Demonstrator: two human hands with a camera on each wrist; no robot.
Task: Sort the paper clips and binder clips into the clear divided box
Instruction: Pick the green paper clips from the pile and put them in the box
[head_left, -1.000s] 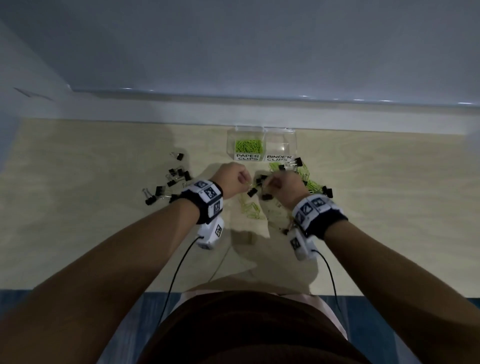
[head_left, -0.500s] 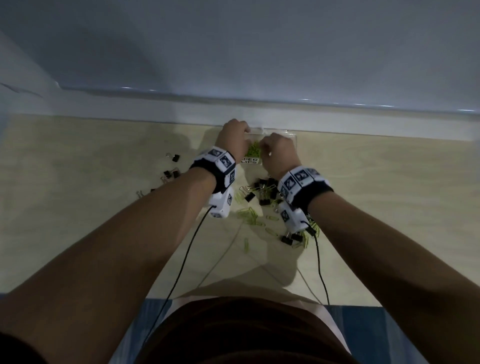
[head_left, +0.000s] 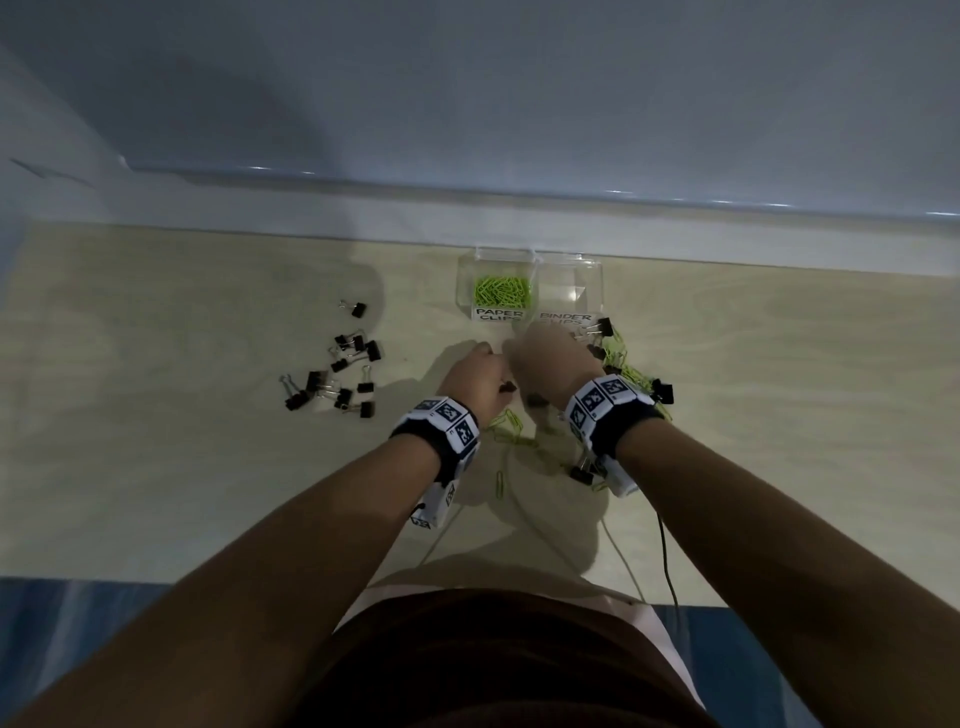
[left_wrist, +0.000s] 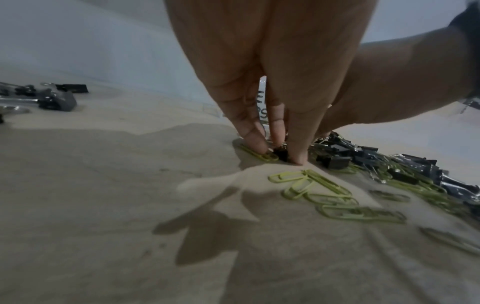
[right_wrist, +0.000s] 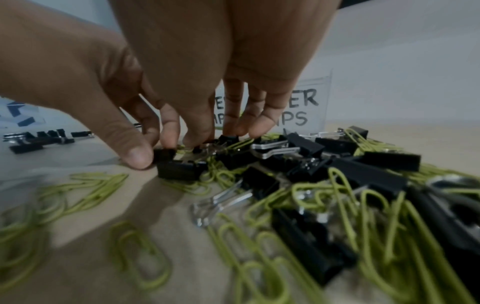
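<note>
Both hands worked the mixed pile on the tabletop (head_left: 208, 467) before the clear divided box (head_left: 530, 291); the left hand (left_wrist: 262, 131) had its fingertips closed around a black binder clip (left_wrist: 281, 154); the right hand (right_wrist: 182, 123), fingers curled down, touched another binder clip (right_wrist: 179, 168), its hold unclear; each hand would do best to lift only black clips, shaking off the green paper clips (right_wrist: 337, 195).

Pale wood-grain tabletop (head_left: 182, 467) against a plain grey-blue wall (head_left: 467, 93), dim light, blue floor (head_left: 78, 613) below.
</note>
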